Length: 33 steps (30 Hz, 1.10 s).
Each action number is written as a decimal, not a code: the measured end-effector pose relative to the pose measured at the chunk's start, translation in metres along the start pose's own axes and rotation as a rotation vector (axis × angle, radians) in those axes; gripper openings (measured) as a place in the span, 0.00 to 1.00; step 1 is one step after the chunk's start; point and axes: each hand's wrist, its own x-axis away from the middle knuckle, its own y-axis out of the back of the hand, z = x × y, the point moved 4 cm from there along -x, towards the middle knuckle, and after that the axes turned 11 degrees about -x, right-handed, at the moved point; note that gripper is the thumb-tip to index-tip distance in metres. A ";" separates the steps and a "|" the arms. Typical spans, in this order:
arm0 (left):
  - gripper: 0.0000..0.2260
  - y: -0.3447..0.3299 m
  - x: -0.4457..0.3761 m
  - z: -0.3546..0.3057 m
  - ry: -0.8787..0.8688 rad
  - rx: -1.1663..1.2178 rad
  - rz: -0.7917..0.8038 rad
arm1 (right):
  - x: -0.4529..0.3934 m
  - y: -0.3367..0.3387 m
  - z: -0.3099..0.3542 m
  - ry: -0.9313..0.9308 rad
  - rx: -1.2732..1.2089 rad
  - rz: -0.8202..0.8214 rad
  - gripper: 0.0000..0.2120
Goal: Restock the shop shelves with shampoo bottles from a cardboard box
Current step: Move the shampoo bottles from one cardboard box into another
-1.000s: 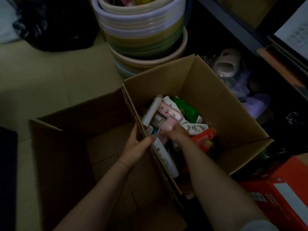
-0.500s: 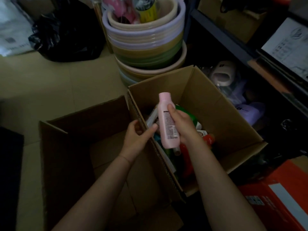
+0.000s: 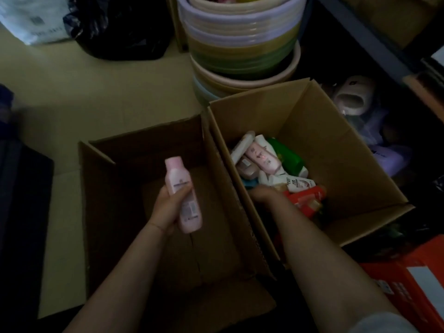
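Here, from my remote feed:
Landmark: the open brown cardboard box of mixed bottles (image 3: 341,150), on the floor.
Left hand: I see the left hand (image 3: 168,207) curled round a pink plastic shampoo bottle (image 3: 183,195), nearly upright above the empty brown cardboard box (image 3: 149,150) touching the landmark's left wall.
Right hand: the right hand (image 3: 266,192) reaches among the bottles inside the landmark; I cannot tell its grip.
Behind the landmark: stacked pastel plastic basins (image 3: 240,44).
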 end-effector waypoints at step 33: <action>0.12 0.117 0.015 0.010 -0.164 -0.344 -0.598 | 0.033 -0.180 0.038 0.217 -0.273 0.083 0.05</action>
